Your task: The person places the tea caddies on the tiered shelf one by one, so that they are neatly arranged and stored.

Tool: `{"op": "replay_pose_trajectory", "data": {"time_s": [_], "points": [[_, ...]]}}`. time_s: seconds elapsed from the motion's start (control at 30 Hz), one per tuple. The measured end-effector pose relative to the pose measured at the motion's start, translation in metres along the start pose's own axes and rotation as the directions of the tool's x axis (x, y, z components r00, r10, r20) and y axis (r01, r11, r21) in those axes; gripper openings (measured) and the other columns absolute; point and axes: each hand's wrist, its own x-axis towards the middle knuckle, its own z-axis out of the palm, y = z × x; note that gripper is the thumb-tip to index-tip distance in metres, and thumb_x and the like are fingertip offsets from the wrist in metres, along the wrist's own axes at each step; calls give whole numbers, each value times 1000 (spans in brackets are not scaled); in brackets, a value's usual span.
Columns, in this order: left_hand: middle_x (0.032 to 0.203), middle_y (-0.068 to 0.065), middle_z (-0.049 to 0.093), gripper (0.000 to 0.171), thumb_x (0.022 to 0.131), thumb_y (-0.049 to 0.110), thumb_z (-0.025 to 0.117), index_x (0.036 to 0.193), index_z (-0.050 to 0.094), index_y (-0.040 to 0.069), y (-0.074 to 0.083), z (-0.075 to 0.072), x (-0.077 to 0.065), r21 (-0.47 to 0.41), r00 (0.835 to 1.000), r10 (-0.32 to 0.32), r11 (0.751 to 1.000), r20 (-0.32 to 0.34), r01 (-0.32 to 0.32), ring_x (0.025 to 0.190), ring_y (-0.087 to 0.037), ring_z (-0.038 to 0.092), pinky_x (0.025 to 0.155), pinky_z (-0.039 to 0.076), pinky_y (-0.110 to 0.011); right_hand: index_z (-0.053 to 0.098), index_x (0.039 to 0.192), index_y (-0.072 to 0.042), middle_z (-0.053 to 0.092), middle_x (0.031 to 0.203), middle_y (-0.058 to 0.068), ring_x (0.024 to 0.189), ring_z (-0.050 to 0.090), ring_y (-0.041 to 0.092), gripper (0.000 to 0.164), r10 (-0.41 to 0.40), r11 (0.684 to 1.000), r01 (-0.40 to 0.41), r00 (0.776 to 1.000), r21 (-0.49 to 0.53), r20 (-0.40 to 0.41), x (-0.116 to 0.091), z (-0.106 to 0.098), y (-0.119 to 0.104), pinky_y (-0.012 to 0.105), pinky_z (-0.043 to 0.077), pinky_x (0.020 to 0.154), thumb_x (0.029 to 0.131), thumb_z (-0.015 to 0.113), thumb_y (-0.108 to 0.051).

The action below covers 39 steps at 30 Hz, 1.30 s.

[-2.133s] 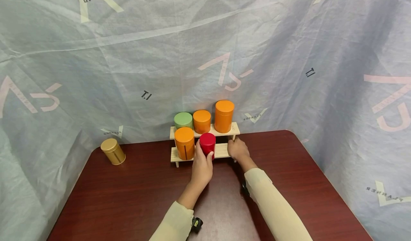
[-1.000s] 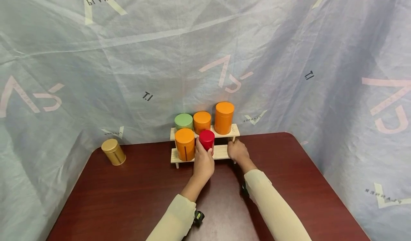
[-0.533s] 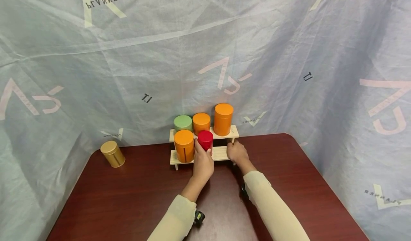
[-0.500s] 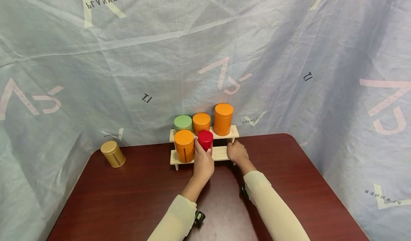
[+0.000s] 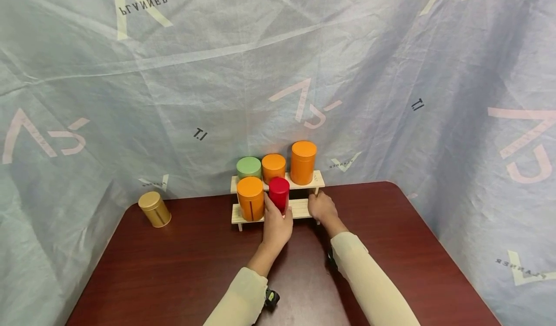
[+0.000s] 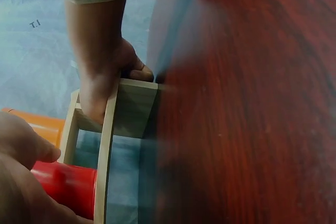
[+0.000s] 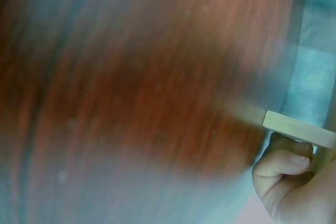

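My left hand [image 5: 276, 227] is around a red lidded tin [image 5: 279, 191], thumb along its right side and fingers at its left. The tin stands upright on the lower tier of a small two-tier wooden shelf [image 5: 301, 209]; its base meets the board in the left wrist view. An orange tin [image 5: 251, 203] is just left of it on the same tier. At the shelf's right end, my right hand [image 5: 322, 207] grips the wood, with its thumb and curled fingers at the board end in the right wrist view.
On the upper tier stand a green tin [image 5: 249, 167], a short orange tin [image 5: 273, 167] and a tall orange tin [image 5: 303, 164]. A gold tin [image 5: 154, 209] is at the far left of the dark red table [image 5: 182, 268]. A grey printed cloth [image 5: 243, 75] hangs behind.
The red tin has shifted slightly left towards the orange tin. My left thumb has slid lower on its side just now. My right hand has kept its hold on the shelf.
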Motion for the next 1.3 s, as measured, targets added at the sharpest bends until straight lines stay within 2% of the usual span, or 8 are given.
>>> {"op": "replay_pose_trajectory", "data": {"time_s": [0.17, 0.23, 0.37, 0.63, 0.87, 1.0, 1.3], "points": [[165, -38, 31, 84, 104, 13, 64, 164, 11, -11, -2, 2, 1, 13, 999, 39, 999, -17, -39, 149, -52, 43, 122, 38, -64, 61, 122, 1, 71, 107, 25, 83, 70, 37, 52, 1, 1000, -1, 1000, 11, -3, 0, 0, 0, 54, 60, 89, 107, 29, -38], [164, -38, 31, 80, 105, 11, 62, 163, 12, -12, -4, 3, 1, 27, 999, 50, 998, -23, -49, 148, -52, 44, 122, 39, -63, 61, 121, 1, 71, 111, 26, 89, 71, 39, 53, 1, 1000, -1, 1000, 8, -7, 0, 1, 1, 55, 59, 91, 106, 28, -38], [165, -38, 30, 78, 107, 13, 59, 164, 12, -12, -4, 3, 1, 33, 999, 44, 999, -27, -43, 149, -52, 43, 122, 39, -63, 62, 120, 0, 71, 116, 27, 95, 71, 41, 53, -4, 1000, 4, 1000, 6, -11, -1, 1, -1, 55, 59, 91, 107, 28, -38], [166, -37, 29, 80, 106, 12, 61, 164, 12, -12, -5, 2, -2, 11, 998, 50, 999, -39, -50, 150, -51, 42, 123, 38, -63, 63, 117, 2, 71, 111, 28, 90, 70, 40, 54, -2, 1000, 2, 1000, -4, -7, 0, 0, -1, 55, 59, 89, 106, 28, -37], [166, -37, 29, 84, 103, 13, 65, 164, 12, -11, -4, 0, -7, -21, 998, 49, 999, -30, -50, 152, -48, 40, 124, 37, -61, 62, 117, 2, 69, 95, 23, 66, 67, 33, 52, 9, 1000, -9, 1000, 1, 14, -1, 0, 1, 50, 60, 80, 107, 29, -38], [167, -35, 29, 88, 101, 12, 67, 165, 11, -10, -5, 0, -10, -9, 999, 47, 999, -19, -47, 153, -46, 40, 125, 37, -59, 63, 114, 2, 69, 94, 23, 67, 66, 33, 50, 9, 1000, -9, 1000, 0, 6, -1, 0, 1, 50, 60, 79, 108, 32, -37], [172, -30, 21, 95, 98, 16, 70, 167, 8, -5, -4, -3, -23, -22, 1000, -8, 1000, 28, 9, 159, -43, 32, 128, 32, -57, 62, 114, 1, 68, 90, 22, 62, 65, 33, 51, 12, 1000, -12, 1000, 10, 16, 0, 0, 1, 47, 59, 71, 108, 30, -38]]}}
